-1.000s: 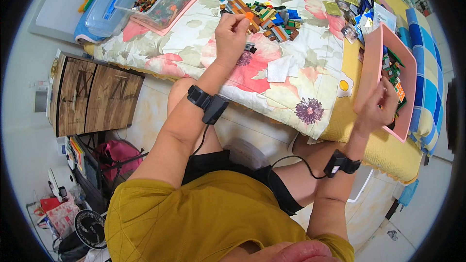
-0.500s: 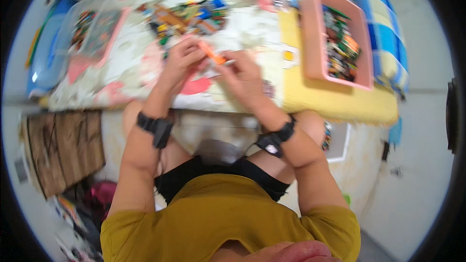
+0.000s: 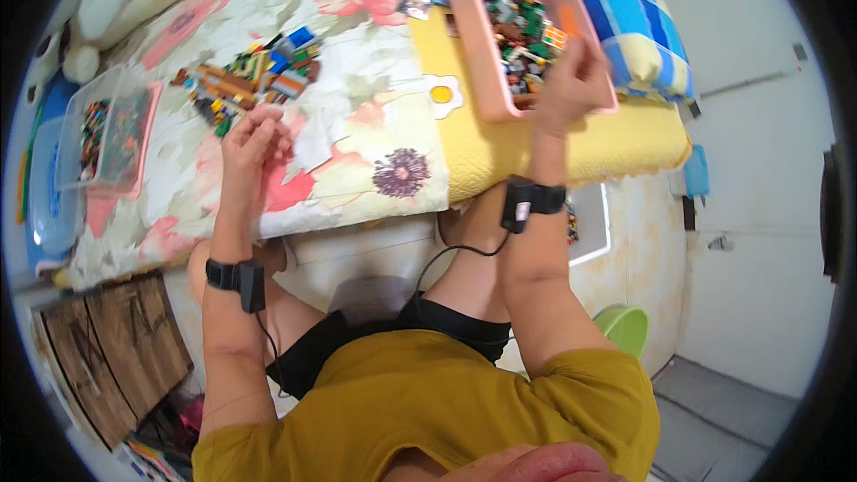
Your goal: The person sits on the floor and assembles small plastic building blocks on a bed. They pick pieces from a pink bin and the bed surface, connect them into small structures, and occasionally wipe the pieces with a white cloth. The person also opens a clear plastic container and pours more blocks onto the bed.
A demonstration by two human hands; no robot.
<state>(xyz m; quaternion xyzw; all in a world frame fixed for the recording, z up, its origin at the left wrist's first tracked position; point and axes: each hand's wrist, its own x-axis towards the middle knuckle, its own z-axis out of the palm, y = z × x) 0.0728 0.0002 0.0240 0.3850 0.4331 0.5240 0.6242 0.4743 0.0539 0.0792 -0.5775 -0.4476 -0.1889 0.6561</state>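
Camera: one wide fisheye view from my head, looking steeply down over my lap and forearms.
Facing: toward the bed [image 3: 357, 138] ahead of me, close in.
Edges: straight lines bend near the dark round rim.
Shared view: none, only one.

Right hand [image 3: 571, 80] raised at the near rim of the pink tray [image 3: 473, 45] of mixed bricks, an orange piece [image 3: 569, 20] pinched in its fingertips. Left hand [image 3: 254, 138] rests loosely curled on the floral sheet [image 3: 357, 143], just beside the loose brick pile [image 3: 250, 80]. Clear lidded box [image 3: 107, 138] further left.
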